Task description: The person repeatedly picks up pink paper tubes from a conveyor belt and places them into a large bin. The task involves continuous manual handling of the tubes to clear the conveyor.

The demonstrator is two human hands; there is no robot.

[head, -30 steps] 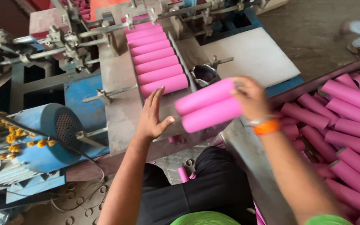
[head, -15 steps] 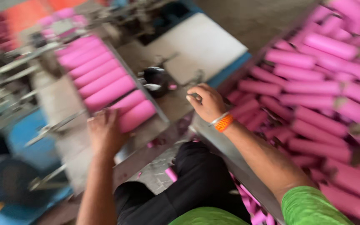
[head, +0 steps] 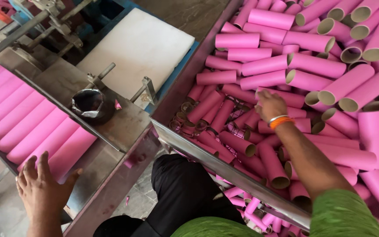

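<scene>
Pink cardboard tubes [head: 312,66], hollow w/ open ends; right hand [head: 270,105] reaches in, grip unclear; left hand [head: 40,186] splayed, empty.

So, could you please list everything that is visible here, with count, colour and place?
tubes in bin: too many to count, pink, loose heap at right
bin: one, metal rim, right side
tubes on tray: about six, pink, side by side at left
tray: one, grey metal, sloping at left
cup: one, dark, on the metal ledge by the tray
board: one, white, top centre
machine parts: several, grey metal rods, top left
wristband: one, orange, right wrist
trousers: black, bottom centre
sleeve: green, bottom right
left hand: flat on the tray below the nearest tube
right hand: reaching down into the bin's tubes
</scene>
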